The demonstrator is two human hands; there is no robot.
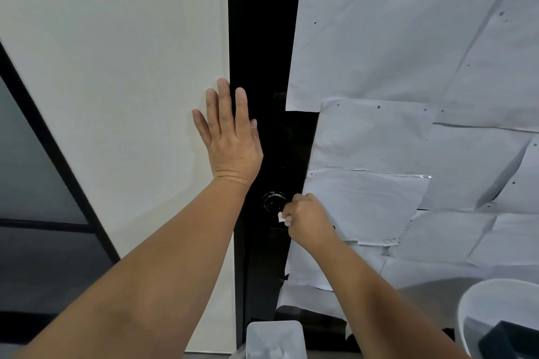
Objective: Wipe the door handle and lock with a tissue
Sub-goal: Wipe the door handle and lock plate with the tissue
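A glossy black door frame (262,38) runs down the middle of the view. On it sits a round black lock (273,202) with pale smears. My right hand (309,220) is closed around a small white tissue (282,217) and presses it against the lock's lower right edge. My left hand (230,131) lies flat with fingers spread, partly on the white wall (116,67) and partly on the black frame above the lock. Whatever lies under my right hand is hidden, so I cannot make out a handle.
White paper sheets (408,67) cover the door pane to the right. A dark glass panel (35,183) stands at the left. A pale tissue box (275,339) sits at the bottom centre, and a white rounded container (478,297) at the bottom right.
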